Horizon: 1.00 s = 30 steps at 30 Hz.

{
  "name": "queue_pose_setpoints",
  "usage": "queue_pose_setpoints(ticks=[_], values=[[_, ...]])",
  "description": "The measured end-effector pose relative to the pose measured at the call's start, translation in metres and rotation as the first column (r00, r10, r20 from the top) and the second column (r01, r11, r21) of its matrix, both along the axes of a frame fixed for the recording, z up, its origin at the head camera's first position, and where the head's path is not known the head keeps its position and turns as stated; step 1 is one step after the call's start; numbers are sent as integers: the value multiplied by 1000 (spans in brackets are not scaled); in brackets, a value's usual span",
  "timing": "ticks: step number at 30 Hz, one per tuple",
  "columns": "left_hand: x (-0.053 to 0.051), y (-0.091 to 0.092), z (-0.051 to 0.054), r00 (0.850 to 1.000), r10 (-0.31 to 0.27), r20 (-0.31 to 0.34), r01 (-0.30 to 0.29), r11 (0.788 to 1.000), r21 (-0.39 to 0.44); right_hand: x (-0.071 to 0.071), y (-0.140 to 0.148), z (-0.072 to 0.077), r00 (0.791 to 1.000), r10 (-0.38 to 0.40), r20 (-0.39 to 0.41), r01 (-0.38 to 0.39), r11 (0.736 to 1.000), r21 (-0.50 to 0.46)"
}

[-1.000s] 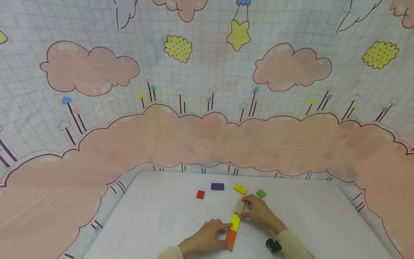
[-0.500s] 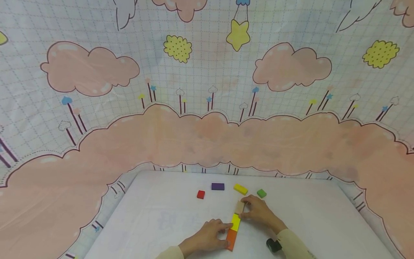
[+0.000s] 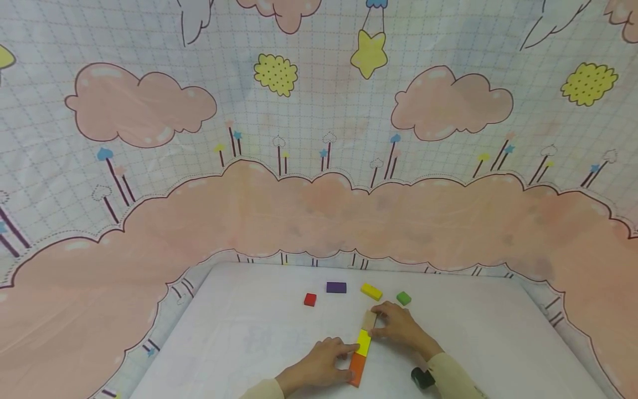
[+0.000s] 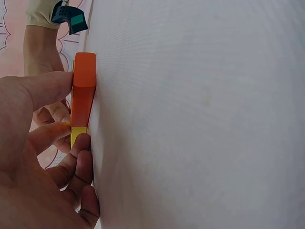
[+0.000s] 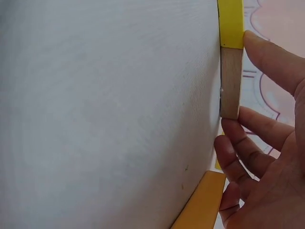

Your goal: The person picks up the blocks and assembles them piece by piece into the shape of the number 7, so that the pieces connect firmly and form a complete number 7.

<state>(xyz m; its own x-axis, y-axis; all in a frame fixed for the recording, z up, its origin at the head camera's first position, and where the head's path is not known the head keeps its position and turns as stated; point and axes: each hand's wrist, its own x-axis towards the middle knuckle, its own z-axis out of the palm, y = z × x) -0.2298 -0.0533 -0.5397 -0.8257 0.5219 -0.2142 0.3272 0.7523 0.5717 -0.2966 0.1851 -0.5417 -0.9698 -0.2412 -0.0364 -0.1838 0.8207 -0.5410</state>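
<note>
An orange block [image 3: 357, 368], a yellow block [image 3: 364, 342] and a plain wooden block [image 3: 369, 320] lie end to end in a slanting row on the white table [image 3: 239, 332]. Along the row's left side, my left hand [image 3: 324, 363] touches the orange block with the thumb and the yellow one with the index finger. My right hand [image 3: 399, 326] holds the wooden block. In the right wrist view, its index and middle fingers are at the block's free end, and the thumb rests beside the joint with the yellow block.
Beyond the row lie a red block [image 3: 310, 300], a purple block [image 3: 336, 287], another yellow block [image 3: 371, 292] and a green block [image 3: 404, 298]. In the right wrist view, an orange-yellow block [image 5: 200, 205] is near my curled fingers. A dark wrist device [image 3: 422, 378] is by the right sleeve.
</note>
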Motion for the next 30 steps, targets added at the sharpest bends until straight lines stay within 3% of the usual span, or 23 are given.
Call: queue_pose_setpoints(ticks=[17,30], values=[[1,-3,1,1000,-22,-3,22,1000,17,1,-4,2,999,-46,5,46,999,-26],[0,-2,2,1000,-1,21,1,1000,20,-3,-4,0,998,-62,18,62,998,-11]])
